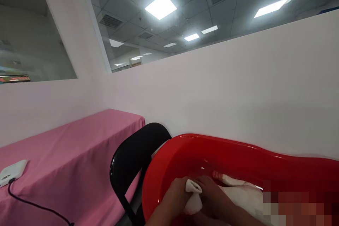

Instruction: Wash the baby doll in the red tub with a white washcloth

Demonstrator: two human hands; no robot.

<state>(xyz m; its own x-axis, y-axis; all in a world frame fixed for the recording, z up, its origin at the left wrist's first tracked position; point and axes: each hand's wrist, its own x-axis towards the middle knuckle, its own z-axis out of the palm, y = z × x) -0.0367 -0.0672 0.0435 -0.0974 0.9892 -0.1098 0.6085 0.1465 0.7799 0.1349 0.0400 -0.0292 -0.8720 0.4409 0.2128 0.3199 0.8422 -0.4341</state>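
Over a red tub (pixel 164 169), my left hand (pixel 178 191) and my right hand (pixel 208 189) come close together around a small white cloth (pixel 193 203). Fingers of both hands are closed on it. Its top is folded over between them, and the lower part hangs bunched beneath. To the right of my right hand, a small figure in white clothing (pixel 243 197) lies in the tub, with a reddish hand (pixel 217 175) showing at the end of one sleeve. A blurred patch hides the part of the figure at the lower right.
A black chair (pixel 143 148) stands against the tub's left end. Left of it is a table with a pink cloth (pixel 79 141), bearing a white device (pixel 13 172) with a black cable (pixel 37 204). A white wall (pixel 225 91) runs behind the tub, with windows above.
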